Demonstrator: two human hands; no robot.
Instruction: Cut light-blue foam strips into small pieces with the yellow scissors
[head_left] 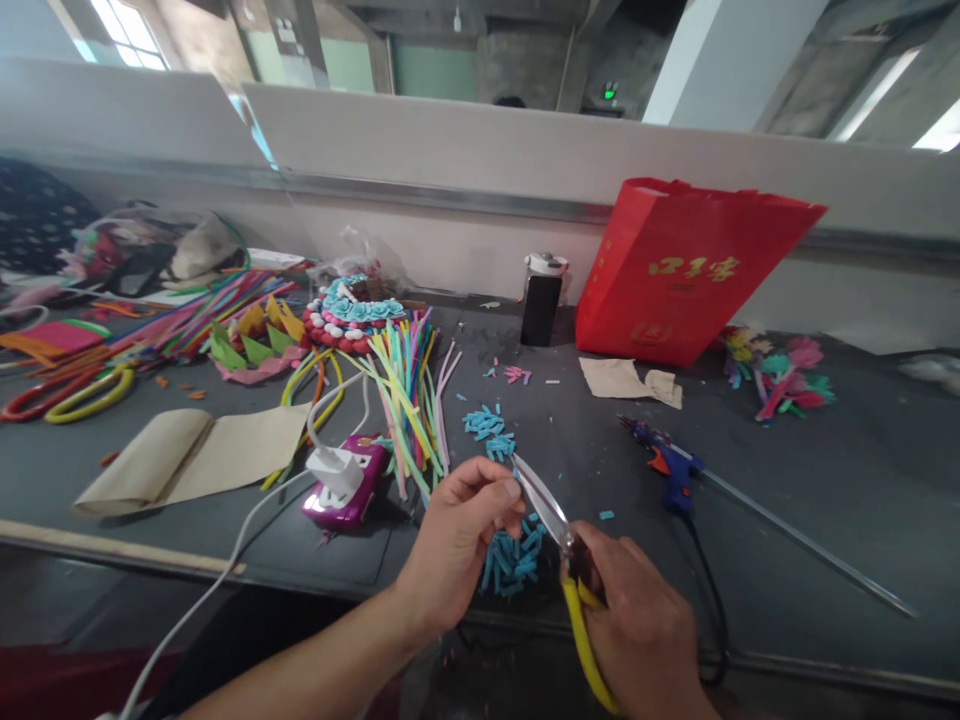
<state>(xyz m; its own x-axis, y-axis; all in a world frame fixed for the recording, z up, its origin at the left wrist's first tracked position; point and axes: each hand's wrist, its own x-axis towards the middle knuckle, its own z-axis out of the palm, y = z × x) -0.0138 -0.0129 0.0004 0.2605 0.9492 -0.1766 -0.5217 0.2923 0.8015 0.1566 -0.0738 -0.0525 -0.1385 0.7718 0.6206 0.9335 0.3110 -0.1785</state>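
My right hand point(637, 610) grips a pair of scissors point(551, 510) with yellow handles. Their blades point up and to the left, slightly apart at most, just beside my left fingertips. The fingers of my left hand point(472, 515) are pinched together in front of the blades; anything between them is too small to make out. Below the hands, near the table's front edge, lies a pile of short blue cut pieces point(514, 562). Farther back, past the scissor tips, is a smaller blue pile point(491, 432). A few pink pieces point(517, 374) lie behind that.
To the left are a bundle of coloured pipe cleaners point(412, 390), a purple power strip point(371, 462) with a white cord, and brown paper point(247, 445). A glue gun point(679, 475) with a long glue stick lies right. Behind stand a bottle point(541, 305) and a red bag point(675, 270).
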